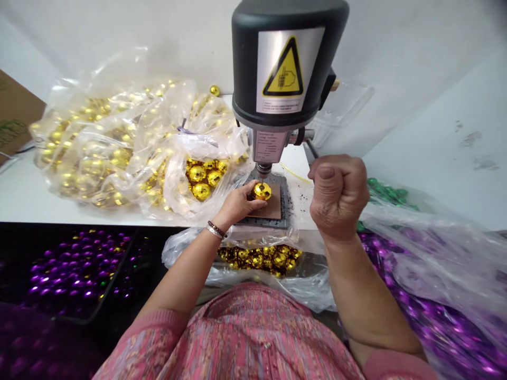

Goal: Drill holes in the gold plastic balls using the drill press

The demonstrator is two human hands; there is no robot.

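Note:
A shiny gold ball (263,191) sits on a brown board (273,210) on the base of a black-headed drill press (289,68). My left hand (240,202) pinches the ball from its left side, thumb and fingertips on it. The thin drill bit (262,179) comes down at the top of the ball; I cannot tell how deep it reaches. My right hand (339,195) is closed in a fist around the lever (312,149) at the drill press's right side.
To the left, a large clear plastic bag (119,142) of gold balls lies open on the white table (16,198). Another bag of gold balls (273,258) is at my lap. Purple balls (75,269) lie lower left; purple (428,295) and green balls (388,192) are at right.

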